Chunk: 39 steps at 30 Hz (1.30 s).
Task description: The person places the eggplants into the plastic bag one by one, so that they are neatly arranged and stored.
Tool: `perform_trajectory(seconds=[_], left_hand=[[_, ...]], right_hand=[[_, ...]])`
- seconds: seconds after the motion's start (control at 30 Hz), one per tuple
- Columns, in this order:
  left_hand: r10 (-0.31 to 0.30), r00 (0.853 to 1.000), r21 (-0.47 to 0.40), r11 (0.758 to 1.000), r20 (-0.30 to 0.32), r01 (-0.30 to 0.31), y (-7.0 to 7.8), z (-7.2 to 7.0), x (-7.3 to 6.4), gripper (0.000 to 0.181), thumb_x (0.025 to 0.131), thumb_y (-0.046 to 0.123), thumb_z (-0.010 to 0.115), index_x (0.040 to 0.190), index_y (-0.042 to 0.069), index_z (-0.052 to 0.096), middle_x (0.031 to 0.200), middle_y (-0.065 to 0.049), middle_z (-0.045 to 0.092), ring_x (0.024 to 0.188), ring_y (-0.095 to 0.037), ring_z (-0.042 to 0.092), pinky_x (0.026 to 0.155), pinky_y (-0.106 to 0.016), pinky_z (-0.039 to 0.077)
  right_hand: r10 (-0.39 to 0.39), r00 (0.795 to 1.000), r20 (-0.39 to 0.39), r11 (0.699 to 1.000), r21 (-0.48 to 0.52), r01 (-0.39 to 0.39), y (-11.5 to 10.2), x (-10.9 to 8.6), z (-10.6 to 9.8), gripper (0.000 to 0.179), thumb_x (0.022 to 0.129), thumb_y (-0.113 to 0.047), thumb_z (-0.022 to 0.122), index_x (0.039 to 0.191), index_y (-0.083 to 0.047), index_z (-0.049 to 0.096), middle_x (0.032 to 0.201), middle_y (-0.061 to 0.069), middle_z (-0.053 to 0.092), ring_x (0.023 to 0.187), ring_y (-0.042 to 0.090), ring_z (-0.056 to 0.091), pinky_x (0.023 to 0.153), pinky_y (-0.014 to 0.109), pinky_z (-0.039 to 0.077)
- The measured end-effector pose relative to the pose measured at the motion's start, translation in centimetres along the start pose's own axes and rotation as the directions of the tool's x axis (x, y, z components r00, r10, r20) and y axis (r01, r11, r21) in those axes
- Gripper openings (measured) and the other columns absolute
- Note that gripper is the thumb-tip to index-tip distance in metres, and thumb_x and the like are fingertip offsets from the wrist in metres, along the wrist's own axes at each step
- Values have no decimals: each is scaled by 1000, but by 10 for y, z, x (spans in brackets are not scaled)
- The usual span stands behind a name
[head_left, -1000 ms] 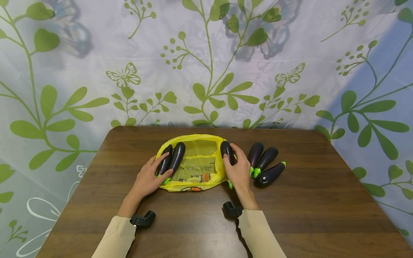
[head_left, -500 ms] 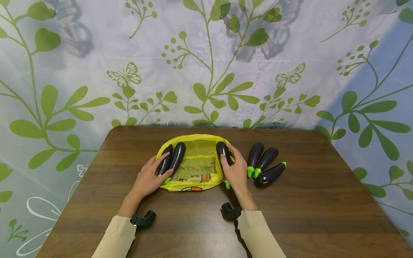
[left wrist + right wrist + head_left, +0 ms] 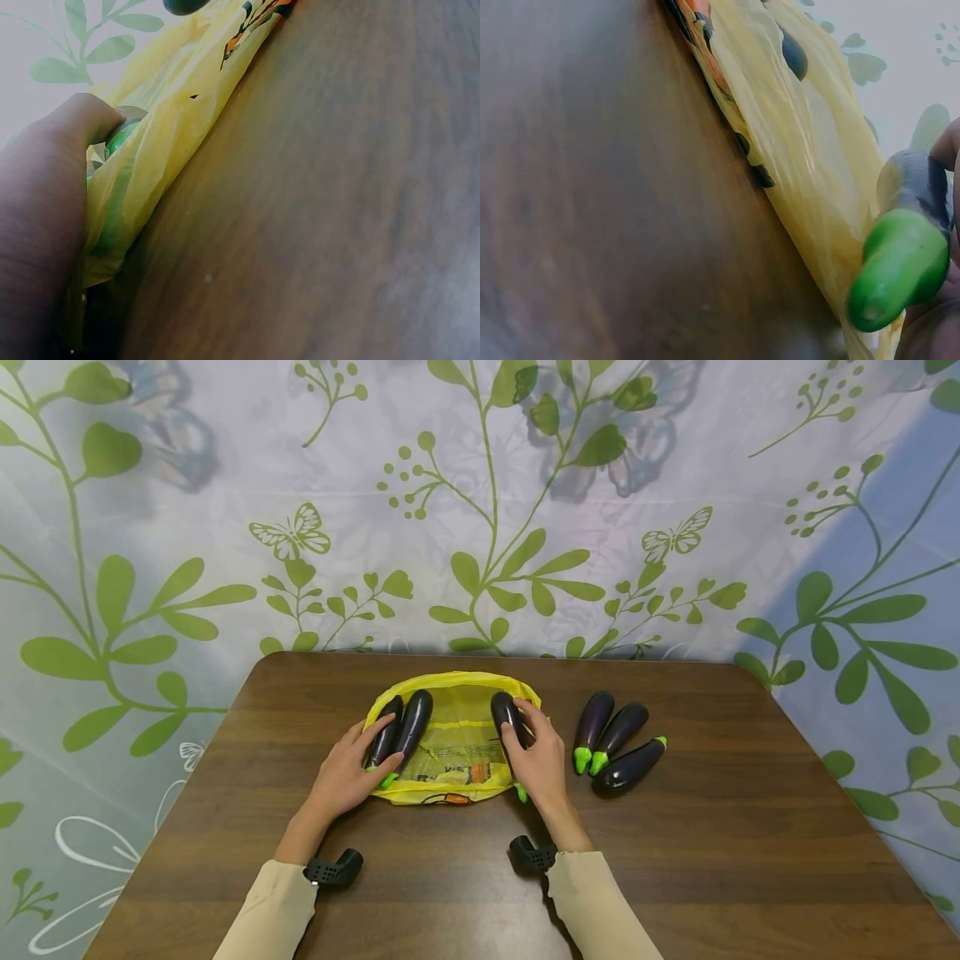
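Note:
A yellow plastic bag (image 3: 465,680) lies on the table with its mouth spread wide. Two dark eggplants (image 3: 415,727) rest side by side at its left end. My left hand (image 3: 347,772) lies over the bag's left edge, its index finger and thumb touching these eggplants; its other fingers are hidden. At the bag's right rim, my right hand (image 3: 542,758) grips another eggplant (image 3: 507,712) between thumb and fingers. Its green stem end (image 3: 896,270) points toward me in the right wrist view. In the left wrist view, my left thumb (image 3: 86,116) reaches behind the bag's yellow film.
To the right of the bag, three more eggplants (image 3: 618,727) lie fanned out on the brown wooden table (image 3: 720,827). Behind the table hangs a cloth (image 3: 375,468) printed with green leaves. Each wrist wears a black camera mount (image 3: 333,868).
My right hand has moved left with its eggplant, away from the three loose ones and over the bag's right end. My left hand stays in place.

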<state>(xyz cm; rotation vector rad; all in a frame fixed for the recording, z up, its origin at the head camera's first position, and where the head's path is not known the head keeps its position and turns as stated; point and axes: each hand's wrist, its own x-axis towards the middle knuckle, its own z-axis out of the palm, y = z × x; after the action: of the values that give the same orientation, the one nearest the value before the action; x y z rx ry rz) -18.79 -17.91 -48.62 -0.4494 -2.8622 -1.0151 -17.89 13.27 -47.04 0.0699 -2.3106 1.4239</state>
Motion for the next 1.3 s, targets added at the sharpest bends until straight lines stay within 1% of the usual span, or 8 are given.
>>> perform_trajectory(seconds=[0.17, 0.33, 0.47, 0.6, 0.73, 1.07, 1.17, 1.3], left_hand=[[0, 1000, -1, 1000, 3, 0, 1, 0, 0, 69, 99, 55, 63, 160, 34, 38, 162, -21, 35, 141, -51, 42, 105, -75, 37], [-1, 1000, 3, 1000, 2, 1, 1, -1, 1, 69, 98, 55, 63, 160, 34, 38, 162, -21, 35, 141, -51, 42, 104, -76, 37], [-2, 1000, 6, 1000, 3, 2, 1, -1, 1, 69, 99, 55, 63, 160, 34, 38, 162, -21, 36, 141, -52, 42, 104, -76, 37], [-4, 1000, 8, 1000, 5, 4, 1, -1, 1, 70, 99, 56, 62, 160, 34, 38, 162, -21, 36, 141, -52, 42, 104, -76, 37], [-7, 1000, 10, 1000, 6, 7, 1, -1, 1, 70, 98, 56, 62, 160, 34, 38, 162, -22, 35, 141, -52, 42, 104, -76, 37], [-8, 1000, 8, 1000, 9, 8, 1, -2, 1, 69, 99, 55, 62, 160, 34, 38, 162, -22, 35, 141, -52, 42, 104, -77, 37], [-11, 1000, 9, 1000, 11, 11, 1, -2, 1, 69, 99, 56, 62, 160, 34, 38, 162, -22, 35, 141, -52, 41, 104, -77, 36], [-14, 1000, 10, 1000, 12, 14, 2, -2, 1, 70, 99, 56, 62, 160, 34, 38, 162, -22, 34, 141, -53, 41, 104, -77, 36]], right_hand=[[-15, 1000, 5, 1000, -2, 15, 2, 0, 2, 41, 102, -20, 66, 142, -17, 62, 141, 11, 64, 124, 32, 66, 85, 49, 61], [-54, 998, 17, 999, 7, 54, 1, 0, 3, 40, 102, -18, 66, 142, -14, 62, 141, 12, 63, 123, 33, 66, 87, 50, 60], [-100, 994, 45, 995, 5, 100, -1, -1, 4, 37, 103, -18, 64, 140, -13, 63, 144, 12, 61, 129, 33, 61, 98, 52, 56], [-149, 986, 74, 989, -3, 150, 0, -1, 5, 31, 106, -21, 60, 135, -13, 69, 148, 14, 58, 139, 35, 53, 111, 57, 45], [-176, 980, 91, 984, -22, 179, 1, -2, 7, 28, 107, -22, 59, 129, -12, 73, 149, 15, 57, 140, 36, 51, 113, 60, 41], [-178, 979, 103, 984, -6, 180, 0, -2, 7, 29, 105, -20, 62, 131, -14, 71, 150, 17, 55, 141, 37, 51, 112, 62, 41], [-160, 980, 119, 987, 1, 161, -1, -3, 7, 31, 102, -17, 65, 133, -16, 70, 152, 13, 54, 140, 36, 51, 107, 59, 47], [-136, 980, 145, 991, 7, 137, -1, -3, 8, 37, 99, -12, 65, 136, -19, 69, 156, 6, 51, 139, 35, 53, 95, 53, 55]])
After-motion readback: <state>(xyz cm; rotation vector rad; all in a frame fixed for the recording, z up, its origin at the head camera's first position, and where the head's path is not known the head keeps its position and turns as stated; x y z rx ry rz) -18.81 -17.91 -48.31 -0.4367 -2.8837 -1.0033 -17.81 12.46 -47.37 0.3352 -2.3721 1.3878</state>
